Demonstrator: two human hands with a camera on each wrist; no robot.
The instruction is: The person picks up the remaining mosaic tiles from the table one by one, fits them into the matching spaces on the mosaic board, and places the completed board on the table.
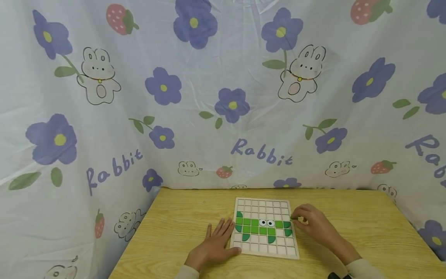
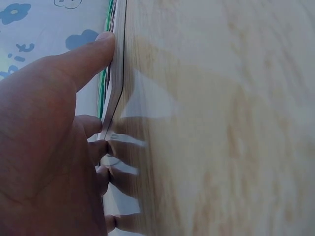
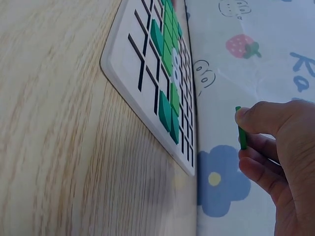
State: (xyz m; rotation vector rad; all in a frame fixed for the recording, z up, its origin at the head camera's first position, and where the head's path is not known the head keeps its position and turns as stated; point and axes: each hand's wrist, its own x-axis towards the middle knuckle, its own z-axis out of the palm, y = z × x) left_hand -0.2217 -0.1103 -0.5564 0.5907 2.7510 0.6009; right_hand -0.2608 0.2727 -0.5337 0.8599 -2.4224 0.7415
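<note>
A pale wooden grid board (image 1: pixel 286 251) lies on the table, holding light green square tiles (image 1: pixel 246 221), dark green rounded tiles (image 1: pixel 271 239) and two eye tiles (image 1: pixel 263 223). My left hand (image 1: pixel 213 247) rests at the board's left edge with fingers spread; in the left wrist view its thumb (image 2: pixel 93 56) and fingertips touch the board's side. Off the right edge, my right hand (image 1: pixel 315 224) pinches a thin green tile (image 3: pixel 242 132) between thumb and fingers. That tile is seen edge-on in the right wrist view, held above the table beside the board.
The wood-grain table (image 1: pixel 184 217) extends on both sides of the board. Behind and to the left hangs a white curtain (image 1: pixel 202 147) printed with rabbits, purple flowers and strawberries. A small dark object (image 1: pixel 334 276) shows by the right sleeve at the bottom edge.
</note>
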